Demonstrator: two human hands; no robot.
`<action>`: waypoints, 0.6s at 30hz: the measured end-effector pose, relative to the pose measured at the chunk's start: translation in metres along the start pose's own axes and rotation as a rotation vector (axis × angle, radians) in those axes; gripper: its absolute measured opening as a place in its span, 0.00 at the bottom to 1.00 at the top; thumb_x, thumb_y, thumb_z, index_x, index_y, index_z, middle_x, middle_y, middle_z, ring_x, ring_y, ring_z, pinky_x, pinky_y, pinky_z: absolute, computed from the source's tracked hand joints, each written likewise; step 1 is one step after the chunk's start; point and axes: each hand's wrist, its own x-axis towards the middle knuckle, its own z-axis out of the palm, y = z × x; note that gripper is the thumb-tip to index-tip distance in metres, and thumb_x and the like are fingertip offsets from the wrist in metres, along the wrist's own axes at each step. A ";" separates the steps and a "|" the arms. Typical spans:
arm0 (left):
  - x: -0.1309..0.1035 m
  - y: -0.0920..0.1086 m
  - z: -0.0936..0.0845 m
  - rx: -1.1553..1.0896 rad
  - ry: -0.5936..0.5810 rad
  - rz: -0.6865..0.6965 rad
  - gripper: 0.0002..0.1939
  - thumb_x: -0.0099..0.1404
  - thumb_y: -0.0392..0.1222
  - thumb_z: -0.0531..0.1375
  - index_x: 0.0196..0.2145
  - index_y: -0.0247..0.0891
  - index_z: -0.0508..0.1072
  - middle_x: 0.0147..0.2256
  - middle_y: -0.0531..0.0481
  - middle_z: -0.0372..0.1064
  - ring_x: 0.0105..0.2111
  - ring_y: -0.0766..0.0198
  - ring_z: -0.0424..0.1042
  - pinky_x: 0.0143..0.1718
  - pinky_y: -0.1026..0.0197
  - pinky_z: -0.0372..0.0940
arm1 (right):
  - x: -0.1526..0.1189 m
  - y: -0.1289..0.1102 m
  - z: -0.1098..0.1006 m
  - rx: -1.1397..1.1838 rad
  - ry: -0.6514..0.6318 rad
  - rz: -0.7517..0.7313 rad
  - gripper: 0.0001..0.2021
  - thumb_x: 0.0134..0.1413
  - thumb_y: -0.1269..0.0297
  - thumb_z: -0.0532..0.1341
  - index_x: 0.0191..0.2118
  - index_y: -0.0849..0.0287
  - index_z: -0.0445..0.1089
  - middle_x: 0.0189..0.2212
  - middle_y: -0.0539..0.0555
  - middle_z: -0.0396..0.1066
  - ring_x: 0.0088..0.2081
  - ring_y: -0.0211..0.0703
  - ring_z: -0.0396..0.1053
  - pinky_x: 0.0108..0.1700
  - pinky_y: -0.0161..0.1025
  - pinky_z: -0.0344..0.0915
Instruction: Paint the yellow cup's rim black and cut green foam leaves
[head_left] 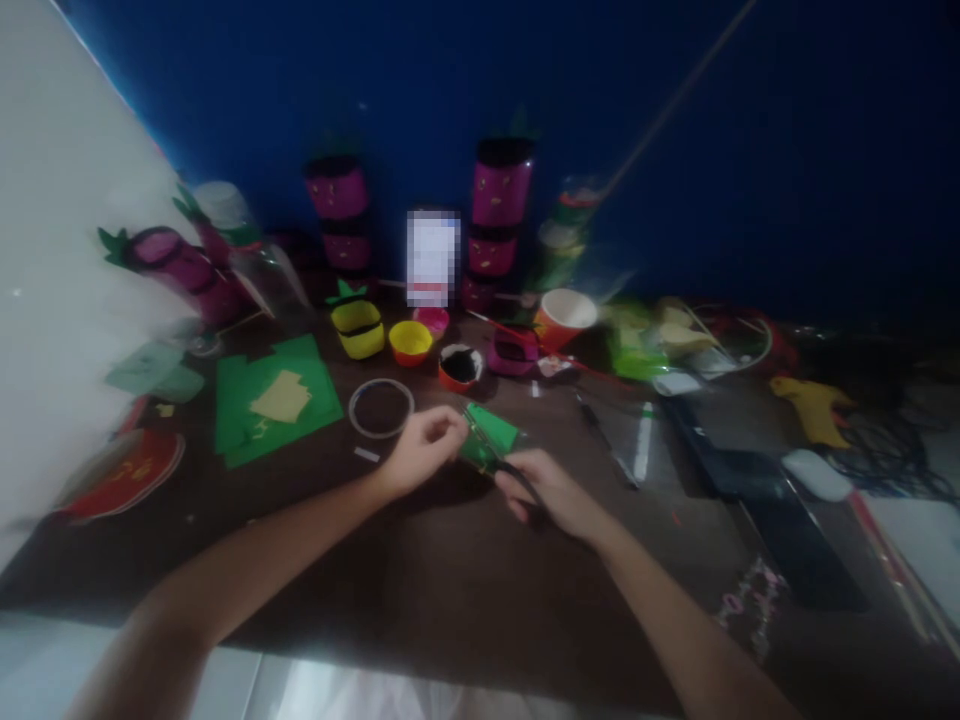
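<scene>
Near the middle of the table, my right hand (544, 490) grips a pair of scissors (482, 432) by its dark handles. The blades point up and left, across a small piece of green paper (496, 424). My left hand (426, 447) is closed at the left edge of that paper, thumb and fingers pinched together. Motion blur hides whether the blades are apart. Just left of my left hand lies a clear ring, like a roll of tape (381, 408). Beyond my hands stands a small cup with black inside (460, 368).
Green sheets (322, 385) with yellow scraps (281, 397) lie left. Behind are a yellow cup (358, 330), purple decorated figures (499, 195), a blurred-out bright screen (433, 255) and a paper cup (566, 318). On the right are a pen (606, 440), white marker (643, 442) and yellow glue gun (814, 408).
</scene>
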 end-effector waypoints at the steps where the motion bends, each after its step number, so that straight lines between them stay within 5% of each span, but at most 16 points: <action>1: 0.000 0.000 0.000 0.000 0.001 0.001 0.11 0.57 0.45 0.57 0.25 0.35 0.65 0.17 0.58 0.58 0.17 0.74 0.58 0.20 0.69 0.54 | 0.000 0.000 0.000 0.000 0.000 0.001 0.25 0.44 0.41 0.58 0.18 0.59 0.56 0.11 0.46 0.59 0.14 0.29 0.53 0.16 0.29 0.48; 18: 0.000 0.001 0.000 -0.006 -0.001 0.014 0.09 0.57 0.43 0.57 0.24 0.34 0.65 0.17 0.58 0.58 0.17 0.74 0.58 0.21 0.69 0.54 | 0.000 0.000 0.001 -0.002 0.008 -0.008 0.25 0.46 0.41 0.57 0.18 0.59 0.55 0.11 0.46 0.58 0.14 0.29 0.52 0.16 0.29 0.47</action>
